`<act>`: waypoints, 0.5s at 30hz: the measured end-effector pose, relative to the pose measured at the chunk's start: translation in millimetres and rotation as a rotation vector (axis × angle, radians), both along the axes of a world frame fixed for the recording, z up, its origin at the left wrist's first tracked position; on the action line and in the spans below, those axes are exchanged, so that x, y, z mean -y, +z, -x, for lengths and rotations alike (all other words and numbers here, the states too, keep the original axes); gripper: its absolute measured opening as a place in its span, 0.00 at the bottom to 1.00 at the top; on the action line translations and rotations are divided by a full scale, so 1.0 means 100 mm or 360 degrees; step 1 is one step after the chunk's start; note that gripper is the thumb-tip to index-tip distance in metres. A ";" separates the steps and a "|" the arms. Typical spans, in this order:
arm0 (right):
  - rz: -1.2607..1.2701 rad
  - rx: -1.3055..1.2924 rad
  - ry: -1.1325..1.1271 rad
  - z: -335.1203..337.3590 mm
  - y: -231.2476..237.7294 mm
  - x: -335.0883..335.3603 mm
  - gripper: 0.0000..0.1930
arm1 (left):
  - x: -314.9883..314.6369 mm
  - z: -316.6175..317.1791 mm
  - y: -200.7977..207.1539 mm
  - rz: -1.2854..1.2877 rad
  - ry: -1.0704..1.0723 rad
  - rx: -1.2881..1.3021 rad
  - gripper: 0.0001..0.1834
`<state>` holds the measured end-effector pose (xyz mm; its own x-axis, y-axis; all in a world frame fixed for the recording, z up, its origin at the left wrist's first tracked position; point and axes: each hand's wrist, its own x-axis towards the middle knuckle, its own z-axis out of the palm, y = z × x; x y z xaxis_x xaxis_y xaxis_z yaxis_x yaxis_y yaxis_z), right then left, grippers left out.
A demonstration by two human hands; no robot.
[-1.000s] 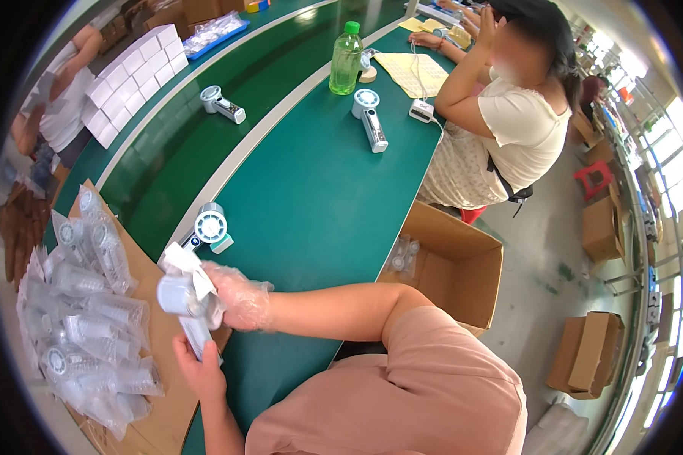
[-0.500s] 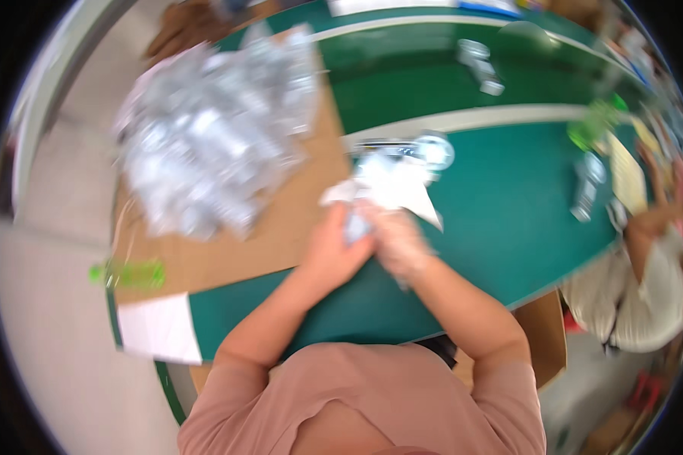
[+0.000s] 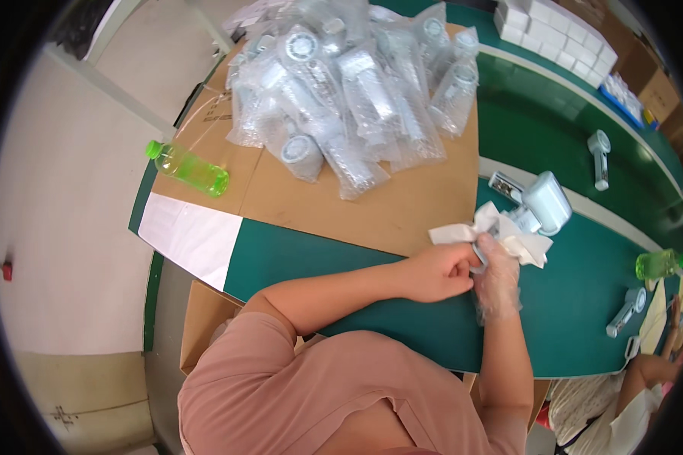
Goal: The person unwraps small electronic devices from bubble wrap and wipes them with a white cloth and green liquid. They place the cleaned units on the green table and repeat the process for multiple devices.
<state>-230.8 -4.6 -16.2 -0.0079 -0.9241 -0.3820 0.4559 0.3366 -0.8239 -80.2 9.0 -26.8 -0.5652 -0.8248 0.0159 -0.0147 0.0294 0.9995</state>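
My left hand (image 3: 439, 271) is bare and closed, its fingers curled at the lower end of a pale blue handheld fan (image 3: 548, 203). Close against it, my right hand (image 3: 499, 274), in a clear plastic glove, grips a white cloth (image 3: 535, 249) wrapped about the fan's handle. Most of the handle is hidden by cloth and fingers, and the fan's head points away from me. Just beyond the cloth, a small device with a dark panel (image 3: 506, 186) lies partly behind the fan.
Bubble-wrapped fans (image 3: 372, 91) are heaped on a cardboard sheet (image 3: 311, 216). A green bottle (image 3: 190, 171) lies left, beside white paper (image 3: 190, 235). Loose fans (image 3: 601, 159) rest farther off and at right. White boxes (image 3: 558, 34) stand at the back; a co-worker's arm (image 3: 645, 371) is at right.
The view has swung left, so the heap and my hands appear farther right. Both hands stay together at the cloth and fan. The fan's head now faces differently.
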 end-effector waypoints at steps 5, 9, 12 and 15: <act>0.0247 0.0036 -0.0033 0.07 0.00 -0.01 0.26 | 0.00 -0.32 0.36 0.0215 -0.0111 0.0240 0.09; 0.0696 -0.0030 -0.0031 0.10 -0.17 0.00 0.39 | -0.09 -0.86 0.31 0.0071 0.0465 0.0195 0.08; 0.0718 -0.0007 0.0154 0.01 0.10 -0.01 0.52 | -0.13 -1.24 0.22 -0.0027 0.0952 0.0074 0.06; 0.0725 0.0093 0.0075 0.03 -0.02 0.01 0.53 | -0.17 -1.35 0.05 -0.0111 0.1299 -0.0151 0.05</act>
